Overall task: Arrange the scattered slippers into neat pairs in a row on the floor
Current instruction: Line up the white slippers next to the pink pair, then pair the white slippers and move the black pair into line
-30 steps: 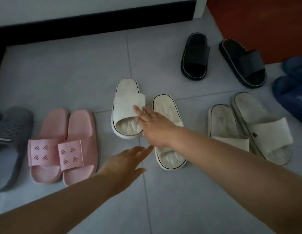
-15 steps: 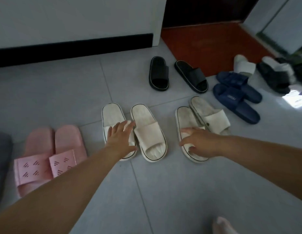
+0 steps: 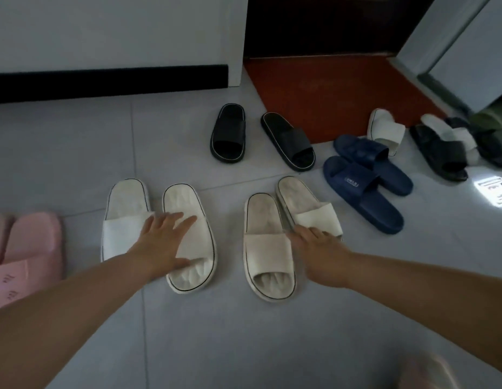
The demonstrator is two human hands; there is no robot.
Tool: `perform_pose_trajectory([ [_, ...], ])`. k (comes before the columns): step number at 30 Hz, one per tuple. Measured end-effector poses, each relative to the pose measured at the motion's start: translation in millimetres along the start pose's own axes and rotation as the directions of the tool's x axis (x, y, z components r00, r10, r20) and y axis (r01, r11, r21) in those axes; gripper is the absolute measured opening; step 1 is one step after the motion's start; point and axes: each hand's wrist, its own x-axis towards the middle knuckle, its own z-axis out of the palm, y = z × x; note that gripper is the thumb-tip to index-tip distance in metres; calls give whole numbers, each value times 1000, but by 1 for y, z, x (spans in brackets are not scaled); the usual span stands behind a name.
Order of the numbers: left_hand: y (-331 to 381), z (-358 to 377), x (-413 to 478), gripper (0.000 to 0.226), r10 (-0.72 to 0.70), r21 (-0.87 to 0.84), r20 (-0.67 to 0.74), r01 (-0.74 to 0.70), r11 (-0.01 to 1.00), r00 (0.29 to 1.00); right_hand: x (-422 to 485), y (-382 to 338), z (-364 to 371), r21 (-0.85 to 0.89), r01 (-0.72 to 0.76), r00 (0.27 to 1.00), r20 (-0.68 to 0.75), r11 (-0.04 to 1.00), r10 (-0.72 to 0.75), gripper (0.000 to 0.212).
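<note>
Two white slipper pairs lie mid-floor. In the left pair, one slipper lies beside its mate; my left hand rests flat across their straps, fingers spread. In the right pair, the near slipper lies straight and the far slipper angles against it; my right hand lies on the far slipper's strap end, between the two. A pink pair sits at the left edge. A black pair and a navy pair lie farther back.
A red doormat lies behind the black pair. More white and black slippers are heaped at the far right by a door frame. A white wall with a black skirting board runs along the back. Grey tiled floor lies in front.
My left hand has slid right, from the left white slipper onto both straps. My right hand has moved from the near right-pair slipper to the far one. The view has shifted right.
</note>
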Motion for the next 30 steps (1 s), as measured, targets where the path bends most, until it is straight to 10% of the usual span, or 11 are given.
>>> perform_pose_trajectory([
  [7, 137, 8, 43, 109, 268, -104, 24, -264, 959, 963, 64, 124, -9, 12, 37, 997, 70, 999, -38, 68],
  [11, 184, 27, 65, 119, 82, 92, 116, -93, 991, 990, 89, 119, 5, 387, 246, 938, 137, 888, -320, 25],
  [22, 137, 5, 61, 122, -64, 231, 220, 11, 973, 973, 127, 56, -2, 464, 428, 853, 75, 776, -516, 67],
  [30, 97, -1, 55, 125, -125, 236, 213, 73, 969, 969, 147, 21, -22, 611, 392, 861, 21, 688, -509, 50],
])
